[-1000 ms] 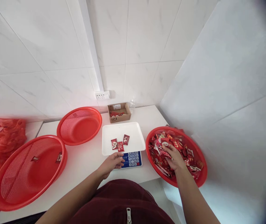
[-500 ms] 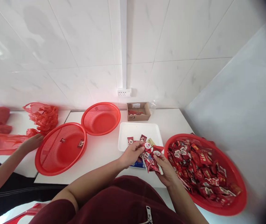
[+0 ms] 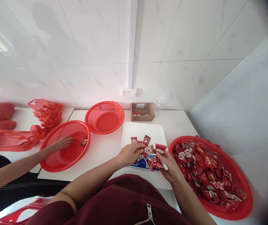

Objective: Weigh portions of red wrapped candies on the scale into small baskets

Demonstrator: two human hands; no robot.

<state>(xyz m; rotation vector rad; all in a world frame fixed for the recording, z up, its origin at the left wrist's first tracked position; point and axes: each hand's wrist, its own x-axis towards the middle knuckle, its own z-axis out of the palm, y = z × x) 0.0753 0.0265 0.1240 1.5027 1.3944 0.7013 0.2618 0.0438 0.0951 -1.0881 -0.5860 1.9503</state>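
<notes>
My left fingers [image 3: 136,146] and right fingers [image 3: 165,157] pinch snack packets [image 3: 153,163]!
Three red baskets [image 3: 105,122], one white tray [image 3: 156,129], one cardboard box [image 3: 143,118]; white surface [image 3: 98,148], marbled wall tiles [image 3: 101,37].

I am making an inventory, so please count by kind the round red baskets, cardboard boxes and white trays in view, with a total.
Red baskets: 3
Cardboard box: 1
White tray: 1
Total: 5
</notes>
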